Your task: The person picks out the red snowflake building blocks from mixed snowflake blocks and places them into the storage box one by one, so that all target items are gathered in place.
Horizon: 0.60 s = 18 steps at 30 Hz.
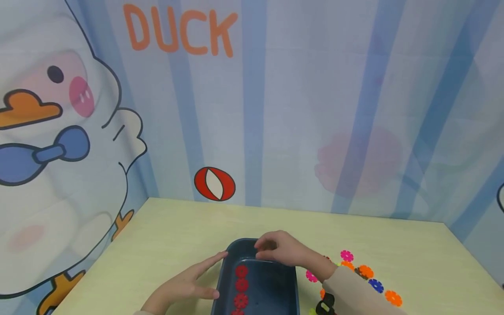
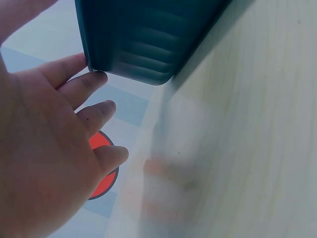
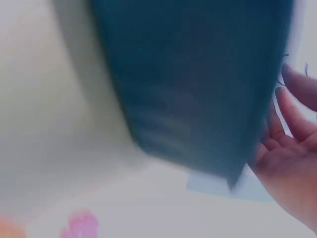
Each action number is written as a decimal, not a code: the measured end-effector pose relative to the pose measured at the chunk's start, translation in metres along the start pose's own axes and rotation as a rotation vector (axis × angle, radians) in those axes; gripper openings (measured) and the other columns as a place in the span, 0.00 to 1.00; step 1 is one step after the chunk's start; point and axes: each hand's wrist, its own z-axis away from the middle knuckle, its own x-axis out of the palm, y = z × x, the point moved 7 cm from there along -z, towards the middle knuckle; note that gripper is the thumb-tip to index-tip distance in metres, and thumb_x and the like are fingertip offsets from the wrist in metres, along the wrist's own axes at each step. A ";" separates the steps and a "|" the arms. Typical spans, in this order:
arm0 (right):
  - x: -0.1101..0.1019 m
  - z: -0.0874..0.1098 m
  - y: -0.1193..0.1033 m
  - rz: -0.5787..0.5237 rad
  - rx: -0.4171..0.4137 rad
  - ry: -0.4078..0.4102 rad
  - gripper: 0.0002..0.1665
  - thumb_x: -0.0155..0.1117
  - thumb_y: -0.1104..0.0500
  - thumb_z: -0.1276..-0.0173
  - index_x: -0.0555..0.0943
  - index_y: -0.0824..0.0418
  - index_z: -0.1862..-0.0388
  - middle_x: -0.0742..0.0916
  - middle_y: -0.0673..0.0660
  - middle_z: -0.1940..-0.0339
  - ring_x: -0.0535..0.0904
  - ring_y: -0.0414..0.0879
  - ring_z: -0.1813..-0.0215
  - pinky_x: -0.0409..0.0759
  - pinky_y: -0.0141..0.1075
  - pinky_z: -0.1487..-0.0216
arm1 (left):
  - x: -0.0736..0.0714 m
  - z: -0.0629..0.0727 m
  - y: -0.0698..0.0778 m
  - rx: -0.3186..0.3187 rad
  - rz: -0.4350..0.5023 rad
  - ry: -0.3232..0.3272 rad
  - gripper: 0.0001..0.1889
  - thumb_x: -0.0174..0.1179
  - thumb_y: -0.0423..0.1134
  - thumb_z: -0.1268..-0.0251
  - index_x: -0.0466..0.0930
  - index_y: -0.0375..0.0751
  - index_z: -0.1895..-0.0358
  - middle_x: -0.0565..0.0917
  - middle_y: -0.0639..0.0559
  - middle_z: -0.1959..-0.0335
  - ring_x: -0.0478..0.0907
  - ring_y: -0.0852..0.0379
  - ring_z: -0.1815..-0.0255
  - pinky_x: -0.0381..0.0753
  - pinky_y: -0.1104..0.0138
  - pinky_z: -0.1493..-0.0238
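Note:
A dark blue tray (image 1: 271, 286) stands at the front middle of the table. Inside, along its left side, several red flower-shaped discs (image 1: 241, 300) lie in a line. My left hand (image 1: 182, 284) is spread at the tray's left side, its fingertips touching the rim; the left wrist view shows the hand (image 2: 54, 134) against the tray's wall (image 2: 138, 44). Over the far right corner of the tray hovers my right hand (image 1: 285, 249), with fingers loosely bent. In the right wrist view, the thumb and fingers (image 3: 297, 116) stand apart with nothing visible between them.
Right of the tray lie scattered flower-shaped discs: pink (image 1: 347, 255), orange (image 1: 393, 298), blue (image 1: 376, 285) and black (image 1: 326, 304). My right forearm sleeve (image 1: 358, 291) partly covers that pile. A printed curtain (image 1: 291, 109) hangs behind the table (image 1: 177, 232).

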 end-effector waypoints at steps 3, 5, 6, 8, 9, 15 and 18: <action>-0.018 0.013 -0.003 0.019 -0.018 0.007 0.19 0.66 0.58 0.34 0.80 0.68 0.49 0.86 0.62 0.54 0.82 0.51 0.52 0.80 0.36 0.51 | 0.000 0.000 0.000 -0.006 0.011 0.001 0.42 0.64 0.51 0.39 0.54 0.47 0.24 0.56 0.39 0.24 0.49 0.35 0.25 0.53 0.32 0.34; -0.028 0.022 -0.004 0.034 -0.016 0.011 0.19 0.66 0.57 0.34 0.80 0.68 0.50 0.85 0.61 0.56 0.81 0.48 0.54 0.80 0.34 0.52 | 0.001 -0.001 -0.001 -0.017 0.017 0.000 0.43 0.64 0.53 0.39 0.54 0.47 0.24 0.56 0.40 0.24 0.49 0.35 0.25 0.53 0.32 0.35; -0.033 0.027 -0.004 0.041 -0.015 0.011 0.19 0.67 0.57 0.34 0.80 0.68 0.50 0.85 0.61 0.56 0.81 0.47 0.55 0.80 0.34 0.52 | 0.001 -0.001 -0.002 -0.025 0.024 -0.002 0.43 0.64 0.53 0.39 0.54 0.48 0.24 0.56 0.40 0.24 0.49 0.35 0.25 0.53 0.32 0.35; -0.040 0.036 -0.003 0.052 -0.013 0.009 0.20 0.67 0.55 0.34 0.79 0.67 0.50 0.85 0.62 0.56 0.80 0.47 0.55 0.80 0.33 0.53 | 0.002 -0.001 -0.003 -0.035 0.028 -0.002 0.43 0.63 0.55 0.40 0.54 0.48 0.24 0.56 0.40 0.24 0.49 0.34 0.25 0.53 0.32 0.35; -0.044 0.040 -0.002 0.055 -0.009 0.008 0.20 0.67 0.55 0.34 0.79 0.67 0.50 0.85 0.62 0.56 0.80 0.46 0.56 0.80 0.33 0.53 | 0.002 0.000 -0.003 -0.038 0.027 0.000 0.43 0.63 0.55 0.40 0.54 0.49 0.24 0.56 0.40 0.24 0.49 0.34 0.25 0.54 0.32 0.35; -0.065 0.058 0.011 0.087 0.006 0.059 0.18 0.68 0.56 0.36 0.80 0.63 0.51 0.84 0.57 0.60 0.80 0.44 0.59 0.81 0.31 0.58 | 0.001 0.000 -0.002 -0.052 0.023 0.012 0.44 0.64 0.56 0.40 0.54 0.48 0.24 0.56 0.39 0.24 0.49 0.34 0.26 0.54 0.31 0.35; -0.072 0.063 0.023 0.085 0.027 0.084 0.19 0.69 0.55 0.37 0.79 0.64 0.50 0.84 0.57 0.60 0.80 0.44 0.60 0.81 0.31 0.59 | 0.001 0.000 -0.003 -0.055 0.024 0.012 0.44 0.63 0.57 0.40 0.54 0.48 0.24 0.56 0.39 0.24 0.49 0.34 0.26 0.54 0.31 0.36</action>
